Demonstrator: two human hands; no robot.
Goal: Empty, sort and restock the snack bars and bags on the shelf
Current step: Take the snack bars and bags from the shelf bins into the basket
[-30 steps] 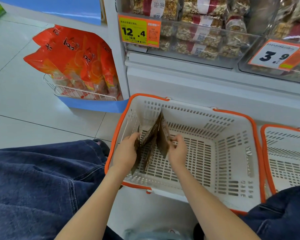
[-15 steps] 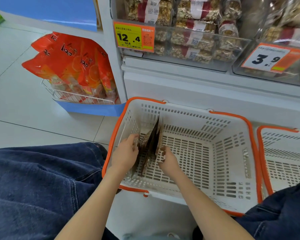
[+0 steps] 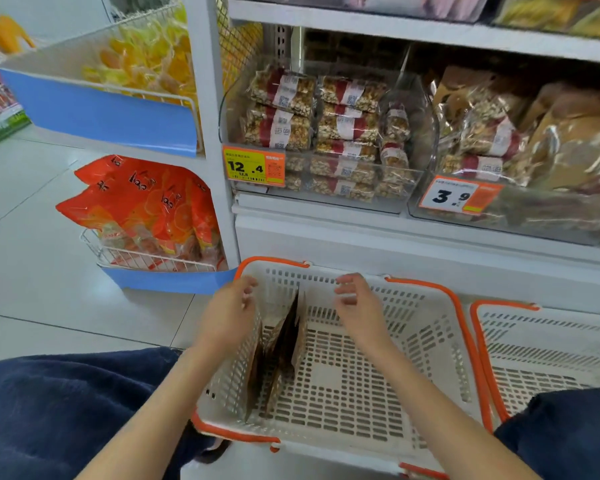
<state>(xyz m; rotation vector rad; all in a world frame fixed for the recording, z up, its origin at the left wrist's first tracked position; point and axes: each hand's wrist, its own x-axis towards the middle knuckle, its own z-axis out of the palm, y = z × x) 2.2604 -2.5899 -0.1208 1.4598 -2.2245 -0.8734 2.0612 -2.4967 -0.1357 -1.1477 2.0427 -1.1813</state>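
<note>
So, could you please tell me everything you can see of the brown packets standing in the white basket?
The flat brown paper-look snack packets stand on edge in a small, slightly fanned bunch at the left end of the white slotted plastic basket with orange rim, leaning against its left wall, their lower edges on its floor. Their faces look dark brown, with paler tan edges; any print is too blurred to read. The left hand hovers beside their tops, and the right hand is clear of them; neither hand holds a packet.

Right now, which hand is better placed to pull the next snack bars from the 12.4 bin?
Right. The right hand is open, empty, and hovers over the basket directly below the 12.4 bin. The left hand sits further left, beside the brown bags standing in the basket.
</note>
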